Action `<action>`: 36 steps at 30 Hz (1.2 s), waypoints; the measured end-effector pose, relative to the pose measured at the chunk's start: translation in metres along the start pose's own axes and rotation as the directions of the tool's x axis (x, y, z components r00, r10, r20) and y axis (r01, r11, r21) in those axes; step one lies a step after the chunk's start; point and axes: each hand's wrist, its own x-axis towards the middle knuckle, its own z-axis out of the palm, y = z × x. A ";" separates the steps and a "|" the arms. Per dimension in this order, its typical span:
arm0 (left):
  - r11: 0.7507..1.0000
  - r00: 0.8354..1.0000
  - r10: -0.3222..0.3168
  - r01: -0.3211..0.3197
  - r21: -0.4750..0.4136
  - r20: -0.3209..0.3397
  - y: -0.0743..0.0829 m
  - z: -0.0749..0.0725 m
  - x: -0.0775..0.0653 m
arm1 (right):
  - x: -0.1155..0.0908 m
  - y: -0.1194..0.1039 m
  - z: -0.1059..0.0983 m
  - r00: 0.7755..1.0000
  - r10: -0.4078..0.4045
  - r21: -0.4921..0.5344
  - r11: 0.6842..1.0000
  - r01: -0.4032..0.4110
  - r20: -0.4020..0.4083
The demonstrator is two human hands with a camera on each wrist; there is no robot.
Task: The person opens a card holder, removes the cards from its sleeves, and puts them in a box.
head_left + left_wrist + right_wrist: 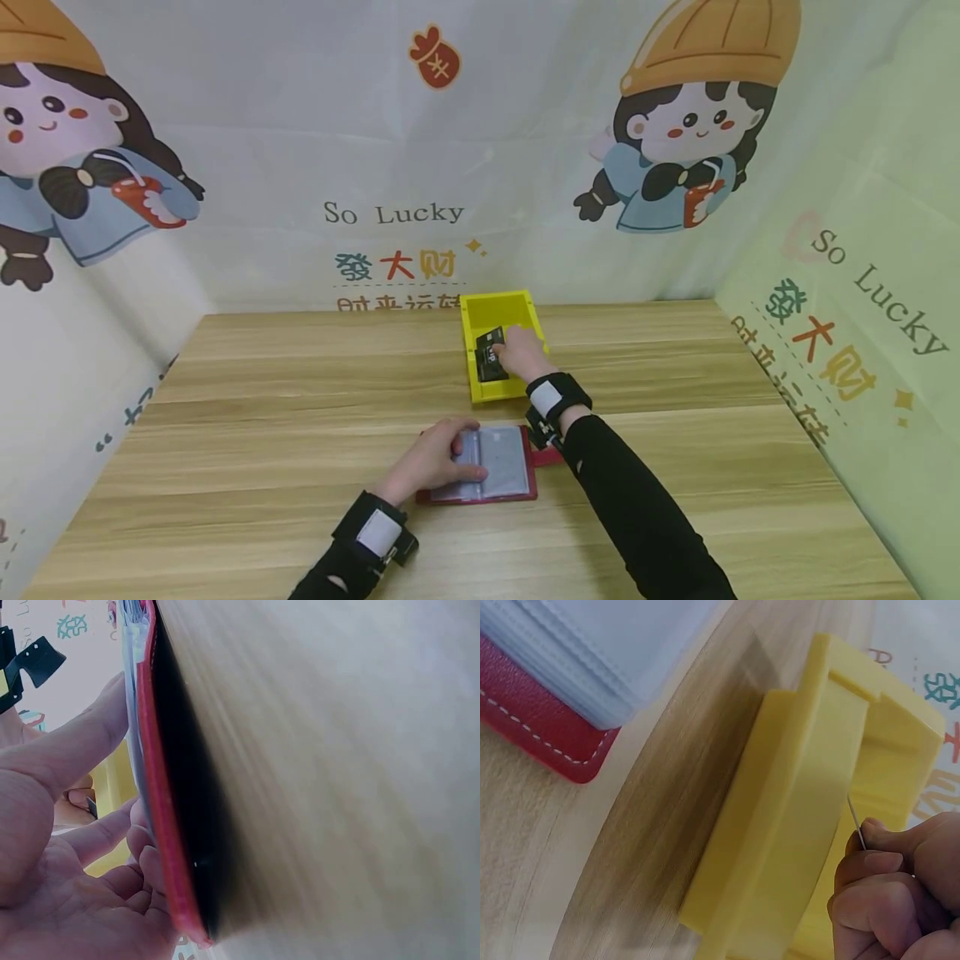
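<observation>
At the worktop's [300, 392] far side, the right hand [525, 354] pinches a black card [487, 360] inside the yellow box [498, 312]; whether the card touches the bottom is hard to tell. Nearer, the left hand [431, 458] rests unclenched on the open red album's [531, 479] clear sleeves [504, 458]. Lifted too low, the card could snag the box's near edge; easing the left hand could let sleeves flip.

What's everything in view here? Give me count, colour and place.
Table: one, wood-coloured, under box and booklet
Box: one, yellow, toward the table's far edge
Card: one visible, black, at the box's opening
Booklet: one, red with clear pages, lying open nearer than the box
Strap: one, red, beside the booklet
Backdrop: count unclear, pale, printed, around the table
Wristbands: two, black, on both wrists
Sleeves: two, black
Left hand: one, bare, on the booklet
Right hand: one, bare, pinching the card
</observation>
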 end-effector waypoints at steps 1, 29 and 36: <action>1.000 1.000 0.000 0.000 0.003 -0.001 0.000 0.000 0.000 | 0.001 -0.001 0.002 1.000 -0.001 -0.017 1.000 0.001 0.000; 1.000 1.000 0.006 -0.006 -0.011 0.000 0.001 0.002 0.000 | 0.009 -0.007 0.016 0.997 0.075 -0.170 0.982 -0.079 -0.028; 1.000 1.000 0.018 -0.018 -0.005 -0.004 0.000 0.002 -0.001 | 0.010 -0.004 0.018 0.996 0.062 -0.155 0.985 -0.071 -0.060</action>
